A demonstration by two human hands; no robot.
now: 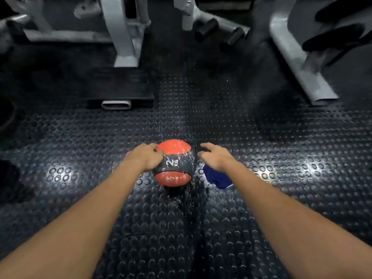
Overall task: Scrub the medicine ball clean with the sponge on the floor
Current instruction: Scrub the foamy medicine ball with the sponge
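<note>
A red and black medicine ball (174, 148) marked "2 KG" sits on the studded black rubber floor (161, 228), wet, with white streaks on its surface. My left hand (144, 157) grips the ball's left side, fingers curled over it. My right hand (216, 157) is just right of the ball with its fingers loosely extended, the fingertips close to the ball's right edge. A blue sponge or cloth (218, 179) lies on the floor under my right wrist, partly hidden by it.
Grey gym machine frames stand at the back: one upright post (122, 37) left of centre, one slanted leg (298, 63) on the right. A black platform (120, 85) lies beyond the ball. Water droplets speckle the floor. A dark object (10, 182) sits at the left edge.
</note>
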